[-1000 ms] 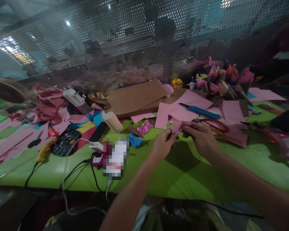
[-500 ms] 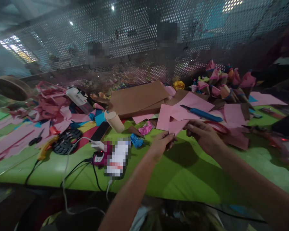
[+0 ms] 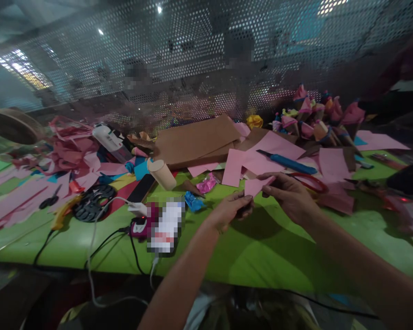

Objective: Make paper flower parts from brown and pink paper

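A small piece of pink paper [image 3: 255, 186] is held up between my two hands, above the green tabletop. My left hand [image 3: 232, 210] pinches its lower left corner, thumb on top. At the right end, my right hand [image 3: 286, 193] grips the edge between thumb and fingers, and the paper bends upward there. Just behind lie more pink sheets [image 3: 232, 167] and a blue utility knife [image 3: 289, 162]. Red-handled scissors [image 3: 311, 181], partly covered, rest beyond my right hand. Crumpled blue paper [image 3: 194, 201] and crumpled pink paper [image 3: 207, 183] sit left of my left hand.
Brown cardboard [image 3: 196, 140] stands behind, near a perforated metal screen [image 3: 192, 68]. Rolled paper flowers [image 3: 316, 114] crowd the back right. Leftward are a phone [image 3: 167, 227] with a white cable, a power strip [image 3: 137, 228], a yellow glue gun [image 3: 66, 211] and a cardboard tube [image 3: 162, 174].
The pink paper has turned and its right edge now curls up under my right fingers. My right hand has shifted slightly; my left hand still pinches the corner.
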